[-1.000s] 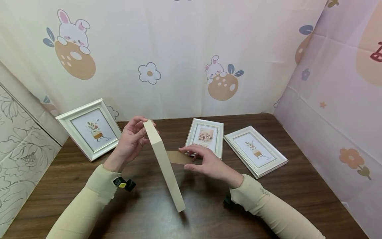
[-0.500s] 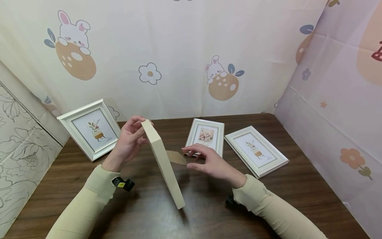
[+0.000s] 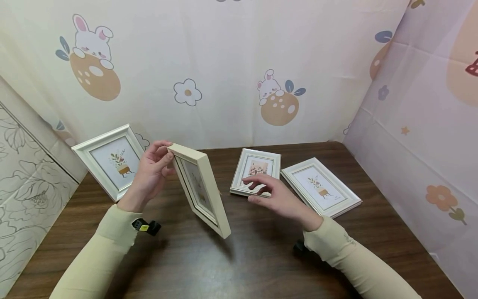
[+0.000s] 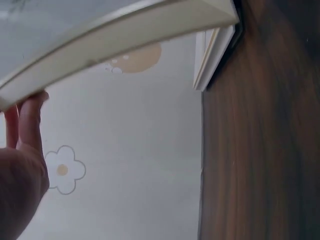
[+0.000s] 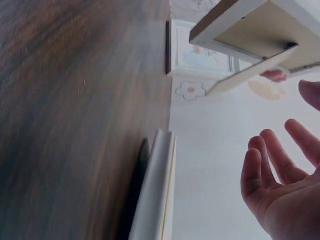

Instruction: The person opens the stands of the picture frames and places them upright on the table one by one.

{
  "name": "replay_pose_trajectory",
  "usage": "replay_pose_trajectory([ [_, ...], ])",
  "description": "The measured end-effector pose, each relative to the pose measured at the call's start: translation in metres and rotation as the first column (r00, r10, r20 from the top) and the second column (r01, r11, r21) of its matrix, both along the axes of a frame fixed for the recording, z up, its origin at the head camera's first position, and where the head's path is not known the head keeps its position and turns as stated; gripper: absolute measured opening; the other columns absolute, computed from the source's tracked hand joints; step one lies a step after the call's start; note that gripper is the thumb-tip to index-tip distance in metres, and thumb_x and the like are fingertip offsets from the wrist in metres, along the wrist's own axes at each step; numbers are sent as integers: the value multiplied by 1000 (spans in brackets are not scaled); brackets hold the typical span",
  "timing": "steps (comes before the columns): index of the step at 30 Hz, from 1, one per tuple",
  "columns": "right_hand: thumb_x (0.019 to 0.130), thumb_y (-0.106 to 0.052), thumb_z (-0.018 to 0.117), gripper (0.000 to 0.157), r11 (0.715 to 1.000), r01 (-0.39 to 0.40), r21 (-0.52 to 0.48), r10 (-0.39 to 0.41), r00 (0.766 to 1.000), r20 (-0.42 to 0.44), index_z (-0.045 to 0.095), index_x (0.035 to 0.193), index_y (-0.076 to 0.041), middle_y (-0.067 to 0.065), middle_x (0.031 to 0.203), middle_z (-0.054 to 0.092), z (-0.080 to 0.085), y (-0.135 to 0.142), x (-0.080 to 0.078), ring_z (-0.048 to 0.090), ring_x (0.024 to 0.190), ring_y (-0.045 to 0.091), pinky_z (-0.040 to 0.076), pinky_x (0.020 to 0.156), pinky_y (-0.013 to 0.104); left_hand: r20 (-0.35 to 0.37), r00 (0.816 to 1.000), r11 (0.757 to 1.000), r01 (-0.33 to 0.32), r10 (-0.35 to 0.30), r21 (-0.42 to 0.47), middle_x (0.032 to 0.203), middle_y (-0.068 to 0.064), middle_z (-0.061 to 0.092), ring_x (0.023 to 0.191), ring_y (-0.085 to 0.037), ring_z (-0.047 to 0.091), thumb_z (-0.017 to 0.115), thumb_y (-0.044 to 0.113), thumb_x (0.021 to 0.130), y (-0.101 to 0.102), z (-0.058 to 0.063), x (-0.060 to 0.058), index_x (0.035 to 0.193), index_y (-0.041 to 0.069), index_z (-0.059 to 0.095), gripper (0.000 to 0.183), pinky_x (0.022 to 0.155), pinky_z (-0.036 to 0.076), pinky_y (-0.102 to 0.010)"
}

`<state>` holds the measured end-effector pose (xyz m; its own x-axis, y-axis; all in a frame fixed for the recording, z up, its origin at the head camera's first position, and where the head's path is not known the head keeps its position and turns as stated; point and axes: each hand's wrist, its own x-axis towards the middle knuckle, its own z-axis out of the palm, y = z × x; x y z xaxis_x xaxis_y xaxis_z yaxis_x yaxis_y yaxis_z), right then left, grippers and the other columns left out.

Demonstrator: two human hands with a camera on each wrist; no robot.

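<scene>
Fingers (image 3: 158,144) of the left hand (image 3: 149,174) pinch a cream frame (image 3: 211,187) (tilted, boxy); the loosely spread right hand (image 3: 279,200) is empty.

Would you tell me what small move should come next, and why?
I'd probably have the left hand lower the held frame onto the table: it is raised, its stand juts out behind, and the right hand holds nothing.

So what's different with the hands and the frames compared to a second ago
The left hand has shifted left, and the held frame has turned so its picture now shows. The right hand has come away from the frame's stand flap, rightward. Unchanged: the left hand's hold, the left frame, the middle frame and the right frame.
</scene>
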<state>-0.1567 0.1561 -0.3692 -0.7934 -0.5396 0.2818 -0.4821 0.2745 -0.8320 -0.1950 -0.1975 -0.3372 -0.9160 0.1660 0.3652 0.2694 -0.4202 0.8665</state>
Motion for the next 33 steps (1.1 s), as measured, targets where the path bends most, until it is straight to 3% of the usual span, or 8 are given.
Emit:
replay_pose_trajectory([
  [8,91,-10,73,37,997,18,72,-19,1000,2,63,127,-10,12,124,63,-6,10,-1,62,106,30,53,88,44,35,989,987,-140,144,-81,110,-3,62,92,-14,64,58,3,99,-15,10,-2,115,16,62,20,61,58,-27],
  [14,94,-15,71,35,992,18,121,-21,999,25,63,126,-6,11,120,65,-20,17,0,63,103,24,52,90,50,49,973,963,-214,225,-162,113,-4,60,88,-12,65,65,8,97,-18,16,-5,117,14,61,21,60,57,-25],
  [25,97,-18,67,30,986,5,169,-13,999,45,64,125,-8,12,118,66,-27,24,2,62,100,17,52,88,44,51,930,906,-341,364,-251,110,-5,60,91,-13,62,69,11,95,-16,11,-15,117,12,62,24,62,56,-24],
  [28,97,-19,67,30,985,7,174,-17,998,60,64,125,-7,12,119,66,-28,26,3,61,100,17,52,88,44,41,910,876,-384,413,-292,112,-4,58,94,-14,61,70,13,95,-14,8,-20,118,12,62,25,66,57,-25],
  [31,98,-19,66,30,983,13,184,-26,998,66,64,125,-8,11,119,66,-29,28,3,61,100,17,51,89,44,8,882,822,-436,471,-366,115,-3,57,96,-14,60,70,19,95,-12,6,-25,120,15,63,26,70,55,-24],
  [33,98,-20,66,29,982,21,188,-33,998,61,64,124,-8,10,118,66,-29,29,3,61,100,16,51,88,44,-8,869,800,-460,496,-386,117,-2,57,97,-14,59,70,21,95,-10,6,-29,121,16,63,27,70,54,-24],
])
